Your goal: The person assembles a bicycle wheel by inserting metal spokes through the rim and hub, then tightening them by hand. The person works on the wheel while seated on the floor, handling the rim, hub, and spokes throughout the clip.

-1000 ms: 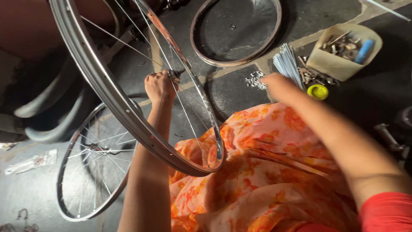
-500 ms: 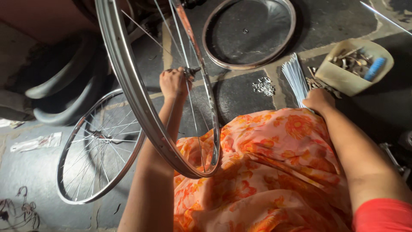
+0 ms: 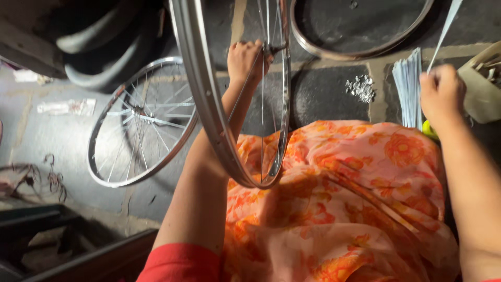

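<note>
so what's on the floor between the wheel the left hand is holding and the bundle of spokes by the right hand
In the head view, a small pile of spoke nipples lies on the dark floor between the held wheel and the spoke bundle.

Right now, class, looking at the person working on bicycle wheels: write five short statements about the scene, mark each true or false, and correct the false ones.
1. The left hand grips the hub of the upright silver spoked wheel. True.
2. The right hand rests on the orange flowered cloth. False: it is at the bundle of loose silver spokes.
3. A second spoked wheel lies flat on the floor. True.
4. The small pile of metal nipples sits on the lap. False: it lies on the floor.
5. A bare round rim lies ahead. True.
</note>
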`<state>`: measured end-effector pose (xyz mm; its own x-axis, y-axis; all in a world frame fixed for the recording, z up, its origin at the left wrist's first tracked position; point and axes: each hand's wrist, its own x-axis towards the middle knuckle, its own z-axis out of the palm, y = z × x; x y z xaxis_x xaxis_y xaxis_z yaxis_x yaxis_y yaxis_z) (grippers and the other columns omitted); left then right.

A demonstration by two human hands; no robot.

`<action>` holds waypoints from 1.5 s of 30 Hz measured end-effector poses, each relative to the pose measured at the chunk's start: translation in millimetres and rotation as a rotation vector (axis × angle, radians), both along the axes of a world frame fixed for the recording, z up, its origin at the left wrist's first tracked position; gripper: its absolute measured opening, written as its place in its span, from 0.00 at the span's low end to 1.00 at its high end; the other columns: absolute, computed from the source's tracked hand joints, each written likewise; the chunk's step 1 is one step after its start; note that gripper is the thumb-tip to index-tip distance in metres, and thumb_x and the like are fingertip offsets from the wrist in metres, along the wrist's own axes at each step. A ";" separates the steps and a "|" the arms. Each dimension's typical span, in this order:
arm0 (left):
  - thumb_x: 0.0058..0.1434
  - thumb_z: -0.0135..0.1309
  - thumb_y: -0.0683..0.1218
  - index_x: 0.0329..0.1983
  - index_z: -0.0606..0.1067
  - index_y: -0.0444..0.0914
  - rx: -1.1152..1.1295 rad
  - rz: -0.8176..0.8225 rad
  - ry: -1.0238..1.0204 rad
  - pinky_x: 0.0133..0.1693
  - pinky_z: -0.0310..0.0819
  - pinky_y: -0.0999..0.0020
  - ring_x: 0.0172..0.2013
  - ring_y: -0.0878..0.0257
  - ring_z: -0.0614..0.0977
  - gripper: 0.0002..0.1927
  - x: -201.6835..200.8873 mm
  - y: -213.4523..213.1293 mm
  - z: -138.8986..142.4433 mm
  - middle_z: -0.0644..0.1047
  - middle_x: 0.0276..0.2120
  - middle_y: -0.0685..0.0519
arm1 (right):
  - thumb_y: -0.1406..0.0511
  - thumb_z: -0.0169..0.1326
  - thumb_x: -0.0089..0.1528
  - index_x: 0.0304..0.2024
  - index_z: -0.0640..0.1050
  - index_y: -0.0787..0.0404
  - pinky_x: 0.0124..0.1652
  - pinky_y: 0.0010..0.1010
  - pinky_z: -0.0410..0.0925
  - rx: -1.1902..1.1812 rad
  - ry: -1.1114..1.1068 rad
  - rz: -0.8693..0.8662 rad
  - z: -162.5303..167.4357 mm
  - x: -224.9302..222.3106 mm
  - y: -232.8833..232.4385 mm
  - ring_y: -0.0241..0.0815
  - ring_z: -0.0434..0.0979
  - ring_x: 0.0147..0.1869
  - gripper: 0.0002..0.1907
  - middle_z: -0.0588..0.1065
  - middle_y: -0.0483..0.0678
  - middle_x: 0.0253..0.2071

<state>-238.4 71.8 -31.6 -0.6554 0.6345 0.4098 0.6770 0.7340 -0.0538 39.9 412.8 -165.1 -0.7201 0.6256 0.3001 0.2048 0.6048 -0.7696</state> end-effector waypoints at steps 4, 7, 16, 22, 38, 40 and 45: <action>0.67 0.54 0.56 0.29 0.75 0.43 0.081 -0.036 0.014 0.47 0.69 0.56 0.30 0.56 0.80 0.15 -1.1 6.4 -2.8 0.79 0.24 0.53 | 0.69 0.55 0.74 0.43 0.77 0.72 0.33 0.31 0.72 -0.485 -0.118 0.067 29.5 -65.6 -76.2 0.40 0.79 0.33 0.09 0.78 0.52 0.34; 0.63 0.54 0.57 0.28 0.75 0.44 0.115 -0.082 0.081 0.44 0.69 0.58 0.31 0.55 0.81 0.14 3.9 8.1 2.5 0.79 0.24 0.53 | 0.73 0.57 0.61 0.41 0.69 0.67 0.29 0.30 0.78 -1.010 -0.063 0.263 28.7 -94.7 -154.9 0.41 0.81 0.30 0.10 0.77 0.55 0.33; 0.65 0.52 0.60 0.28 0.75 0.43 -0.040 -0.007 0.094 0.42 0.70 0.59 0.29 0.55 0.81 0.19 13.9 3.0 22.2 0.79 0.23 0.51 | 0.71 0.53 0.63 0.41 0.73 0.68 0.28 0.32 0.74 -1.164 -0.369 -0.052 -25.3 -150.7 -248.4 0.45 0.82 0.31 0.05 0.81 0.56 0.34; 0.54 0.56 0.53 0.27 0.76 0.44 -0.026 -0.038 0.213 0.41 0.71 0.58 0.26 0.57 0.80 0.09 -1.7 6.6 6.1 0.79 0.21 0.53 | 0.66 0.50 0.67 0.48 0.74 0.69 0.34 0.33 0.75 -1.243 -0.527 0.234 -18.0 -155.4 -235.2 0.45 0.83 0.34 0.12 0.81 0.56 0.38; 0.53 0.59 0.47 0.26 0.79 0.44 -0.129 -0.104 0.073 0.40 0.73 0.60 0.32 0.56 0.83 0.03 -16.4 -6.2 -23.9 0.81 0.26 0.53 | 0.72 0.49 0.69 0.70 0.68 0.58 0.51 0.36 0.78 -1.032 0.231 0.914 51.9 -207.3 -187.0 0.39 0.81 0.49 0.25 0.78 0.48 0.51; 0.56 0.58 0.46 0.28 0.79 0.44 -0.147 -0.110 0.059 0.41 0.73 0.61 0.35 0.56 0.84 0.03 -14.2 -6.0 -19.3 0.82 0.29 0.52 | 0.73 0.50 0.69 0.69 0.70 0.59 0.51 0.36 0.78 -1.021 0.231 0.924 44.6 -208.9 -184.5 0.40 0.82 0.47 0.25 0.79 0.49 0.49; 0.58 0.58 0.43 0.37 0.78 0.39 -0.058 -0.106 0.117 0.57 0.68 0.53 0.46 0.53 0.80 0.05 7.6 -14.0 1.5 0.81 0.37 0.48 | 0.73 0.51 0.70 0.67 0.73 0.60 0.50 0.36 0.80 -0.966 0.325 0.884 38.7 -205.0 -190.0 0.40 0.83 0.46 0.22 0.79 0.50 0.47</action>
